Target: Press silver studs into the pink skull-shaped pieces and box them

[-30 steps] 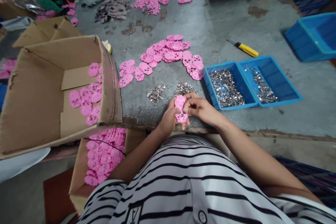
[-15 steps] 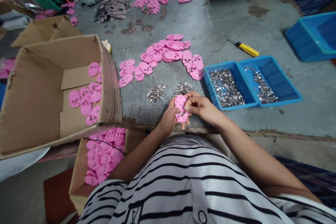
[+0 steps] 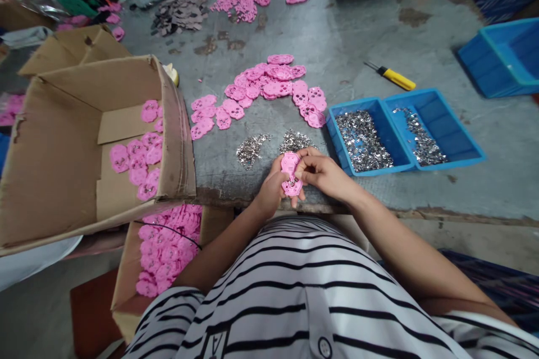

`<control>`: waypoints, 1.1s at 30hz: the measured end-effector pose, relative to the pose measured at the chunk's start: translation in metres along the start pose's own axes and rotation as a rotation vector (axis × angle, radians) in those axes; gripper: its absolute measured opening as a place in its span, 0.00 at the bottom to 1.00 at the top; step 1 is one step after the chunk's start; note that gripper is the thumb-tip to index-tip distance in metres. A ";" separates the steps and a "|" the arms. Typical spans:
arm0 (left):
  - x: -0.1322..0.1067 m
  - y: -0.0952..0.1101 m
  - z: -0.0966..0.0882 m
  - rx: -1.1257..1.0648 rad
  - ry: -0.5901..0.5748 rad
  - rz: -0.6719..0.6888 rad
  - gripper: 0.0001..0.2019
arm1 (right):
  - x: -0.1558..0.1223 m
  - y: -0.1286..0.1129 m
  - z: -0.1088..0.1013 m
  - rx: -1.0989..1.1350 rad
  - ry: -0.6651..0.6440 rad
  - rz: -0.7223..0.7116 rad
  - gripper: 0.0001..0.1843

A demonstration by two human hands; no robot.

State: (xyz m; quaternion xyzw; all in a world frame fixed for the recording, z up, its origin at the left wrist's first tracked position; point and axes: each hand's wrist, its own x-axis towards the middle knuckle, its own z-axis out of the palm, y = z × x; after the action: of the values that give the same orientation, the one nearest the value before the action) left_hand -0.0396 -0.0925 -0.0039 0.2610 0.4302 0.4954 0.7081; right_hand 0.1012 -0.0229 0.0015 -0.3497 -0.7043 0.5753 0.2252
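Observation:
A pink plastic casing, with small metal pieces on its lower part, is held just over the table's near edge. My left hand grips it from the left, thumb on its face and fingers underneath. At its right side, my right hand is closed, thumb and forefinger pinched against the casing's middle; whatever small thing they hold is hidden. Small shiny metal pieces lie in a heap beyond my left hand. A second heap of metal pieces sits just behind the casing.
Pink casings spread in an arc ahead. Blue bins with metal pieces and a yellow-handled screwdriver are on the right. A cardboard box stands left, above another box of pink casings. Grey flat pieces lie farther back.
Almost nothing differs. My right fingertips have shifted very slightly on the casing, which stays in my left hand.

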 end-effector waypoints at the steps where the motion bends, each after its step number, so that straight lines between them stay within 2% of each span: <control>1: 0.000 0.000 0.000 0.005 0.001 -0.002 0.31 | 0.000 0.000 0.000 -0.007 -0.001 -0.001 0.06; 7: -0.002 0.000 0.003 0.013 -0.002 -0.040 0.31 | -0.001 -0.001 -0.002 -0.024 -0.045 0.008 0.07; 17: -0.001 0.007 0.004 0.050 -0.025 -0.097 0.34 | 0.003 -0.003 -0.008 0.048 -0.152 0.108 0.08; 27: 0.001 0.008 0.003 0.013 -0.038 -0.122 0.37 | 0.002 -0.006 -0.005 0.153 -0.086 0.153 0.12; 33: 0.001 0.011 0.002 -0.038 -0.077 -0.146 0.36 | 0.003 -0.005 -0.008 0.268 -0.135 0.242 0.14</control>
State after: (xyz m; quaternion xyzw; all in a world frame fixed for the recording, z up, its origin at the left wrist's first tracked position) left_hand -0.0435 -0.0868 0.0054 0.2343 0.4110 0.4401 0.7632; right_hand 0.1035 -0.0163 0.0083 -0.3595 -0.5876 0.7090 0.1510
